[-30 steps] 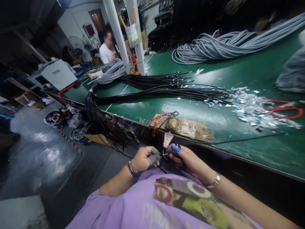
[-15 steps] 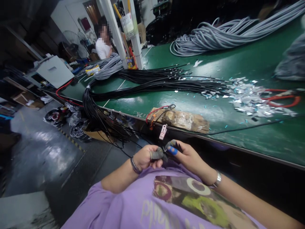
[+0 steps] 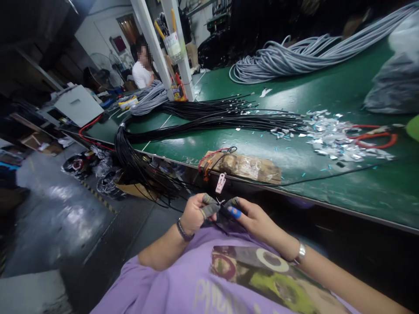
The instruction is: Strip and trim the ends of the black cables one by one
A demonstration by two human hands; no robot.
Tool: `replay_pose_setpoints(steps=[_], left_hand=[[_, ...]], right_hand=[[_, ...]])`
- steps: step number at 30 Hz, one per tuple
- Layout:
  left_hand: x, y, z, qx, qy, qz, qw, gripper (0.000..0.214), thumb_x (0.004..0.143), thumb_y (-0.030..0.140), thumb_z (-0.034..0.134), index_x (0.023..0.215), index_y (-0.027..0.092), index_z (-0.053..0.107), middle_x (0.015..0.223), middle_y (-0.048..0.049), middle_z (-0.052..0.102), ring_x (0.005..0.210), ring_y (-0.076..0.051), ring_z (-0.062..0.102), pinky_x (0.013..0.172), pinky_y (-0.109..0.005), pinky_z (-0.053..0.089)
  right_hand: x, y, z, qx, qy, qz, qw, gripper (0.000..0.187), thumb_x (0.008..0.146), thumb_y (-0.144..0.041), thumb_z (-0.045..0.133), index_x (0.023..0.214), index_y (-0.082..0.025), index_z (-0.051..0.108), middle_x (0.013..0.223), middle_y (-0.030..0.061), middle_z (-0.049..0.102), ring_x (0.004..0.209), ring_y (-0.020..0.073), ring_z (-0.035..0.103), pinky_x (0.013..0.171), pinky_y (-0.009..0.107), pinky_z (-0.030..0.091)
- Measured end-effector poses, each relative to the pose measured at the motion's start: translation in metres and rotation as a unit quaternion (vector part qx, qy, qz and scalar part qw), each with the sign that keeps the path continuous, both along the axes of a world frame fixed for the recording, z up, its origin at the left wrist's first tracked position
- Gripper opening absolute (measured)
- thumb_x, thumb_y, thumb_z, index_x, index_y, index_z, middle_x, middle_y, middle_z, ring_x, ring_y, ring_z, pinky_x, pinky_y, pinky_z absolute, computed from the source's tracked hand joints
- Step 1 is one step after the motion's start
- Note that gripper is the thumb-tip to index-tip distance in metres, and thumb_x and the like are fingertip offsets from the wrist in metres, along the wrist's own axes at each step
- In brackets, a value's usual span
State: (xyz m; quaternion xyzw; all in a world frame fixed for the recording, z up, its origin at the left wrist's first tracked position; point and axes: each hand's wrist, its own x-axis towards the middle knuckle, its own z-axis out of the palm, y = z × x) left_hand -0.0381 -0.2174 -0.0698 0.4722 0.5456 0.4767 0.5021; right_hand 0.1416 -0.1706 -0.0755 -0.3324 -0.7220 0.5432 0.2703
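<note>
Below the table edge, close to my chest, my left hand point(image 3: 196, 212) is closed in a pinch with grey finger covers on thumb and forefinger. My right hand point(image 3: 250, 216) faces it, also pinched, with a grey and a blue finger cover. Between the two sets of fingertips runs the end of a thin black cable point(image 3: 220, 210), held by both hands. A big bundle of black cables point(image 3: 209, 122) lies across the green table point(image 3: 343, 192) and droops over its near edge at the left.
A taped brown block point(image 3: 244, 165) with red wires and a pink tag sits on the table edge. Silver scraps point(image 3: 330, 137) and red-handled cutters point(image 3: 373, 137) lie to the right. Grey cable coils point(image 3: 288, 61) lie at the back. A person in white point(image 3: 143, 72) sits far left.
Both hands stayed together on the cable end with small finger shifts. The view drifted slightly, so the table and hands sit a little differently in the frame.
</note>
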Motion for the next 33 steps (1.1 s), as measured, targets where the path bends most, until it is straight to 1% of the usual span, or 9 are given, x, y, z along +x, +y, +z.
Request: replay_pose_setpoints(steps=[2,5,8,10,13,17,22,29,33], left_hand=[[-0.004,0.0,0.004,0.153,0.183,0.051,0.97,0.029,0.077,0.043,0.065,0.064,0.017,0.06,0.054,-0.0025,0.063,0.049,-0.012,0.057,0.051,-0.023,0.045],[-0.007,0.0,0.004,0.337,0.394,0.104,0.849,0.017,0.081,0.028,0.058,0.07,0.017,0.065,0.057,-0.004,0.064,0.054,-0.013,0.058,0.055,-0.025,0.044],[-0.007,0.001,0.0,0.409,0.494,0.117,0.759,0.016,0.079,0.021,0.054,0.069,0.017,0.065,0.051,-0.0026,0.058,0.048,-0.012,0.052,0.051,-0.025,0.039],[-0.006,0.001,-0.003,0.415,0.522,0.113,0.737,0.015,0.077,0.021,0.054,0.068,0.018,0.065,0.051,-0.0032,0.058,0.049,-0.013,0.052,0.051,-0.025,0.039],[-0.005,0.0,-0.005,0.389,0.54,0.101,0.739,0.012,0.075,0.021,0.056,0.068,0.019,0.066,0.053,-0.0046,0.059,0.051,-0.014,0.053,0.053,-0.026,0.039],[-0.005,-0.001,-0.005,0.36,0.531,0.08,0.763,0.012,0.073,0.022,0.056,0.069,0.02,0.067,0.054,-0.0058,0.06,0.052,-0.016,0.053,0.053,-0.028,0.037],[-0.006,0.0,-0.006,0.333,0.51,0.074,0.79,0.009,0.071,0.021,0.057,0.066,0.02,0.065,0.053,-0.0051,0.058,0.052,-0.015,0.051,0.053,-0.028,0.035],[-0.005,0.001,-0.007,0.376,0.52,0.068,0.764,0.009,0.069,0.017,0.057,0.069,0.019,0.066,0.055,-0.0053,0.058,0.052,-0.015,0.05,0.053,-0.028,0.033],[-0.006,0.001,-0.008,0.35,0.524,0.056,0.774,0.008,0.069,0.019,0.057,0.067,0.02,0.065,0.054,-0.0054,0.059,0.052,-0.015,0.05,0.053,-0.028,0.033]], right_hand=[[0.002,-0.002,0.005,0.038,0.0,0.019,0.999,0.04,0.091,-0.053,0.037,0.091,-0.019,0.059,0.077,0.005,0.065,0.067,0.0176,0.058,0.065,0.031,0.05],[0.004,-0.006,0.013,0.067,0.0,0.033,0.997,0.04,0.094,-0.048,0.034,0.102,-0.02,0.06,0.08,0.0059,0.067,0.072,0.0186,0.061,0.072,0.033,0.052],[0.001,-0.01,0.019,0.027,0.024,0.037,0.999,0.038,0.092,-0.048,0.04,0.102,-0.02,0.064,0.087,0.0067,0.069,0.081,0.0208,0.063,0.078,0.034,0.052],[-0.002,-0.012,0.021,-0.017,0.043,0.033,0.998,0.038,0.09,-0.049,0.044,0.098,-0.019,0.066,0.084,0.0056,0.068,0.079,0.0205,0.062,0.074,0.033,0.053],[-0.006,-0.013,0.021,-0.05,0.061,0.009,0.997,0.036,0.087,-0.051,0.047,0.09,-0.02,0.066,0.072,0.0026,0.063,0.069,0.0187,0.058,0.064,0.03,0.051],[-0.009,-0.013,0.021,-0.093,0.064,-0.007,0.994,0.036,0.083,-0.055,0.051,0.08,-0.021,0.063,0.06,-0.0015,0.053,0.055,0.0139,0.046,0.05,0.026,0.043],[-0.011,-0.013,0.022,-0.155,0.074,-0.002,0.985,0.041,0.076,-0.062,0.056,0.073,-0.021,0.057,0.057,-0.0038,0.046,0.049,0.0109,0.037,0.045,0.025,0.036],[-0.013,-0.013,0.021,-0.21,0.09,0.002,0.974,0.044,0.073,-0.065,0.059,0.069,-0.022,0.049,0.052,-0.0072,0.04,0.042,0.0077,0.032,0.04,0.023,0.029],[-0.015,-0.013,0.018,-0.195,0.095,-0.001,0.976,0.045,0.074,-0.064,0.058,0.066,-0.022,0.048,0.051,-0.0071,0.04,0.042,0.0073,0.033,0.038,0.022,0.029]])
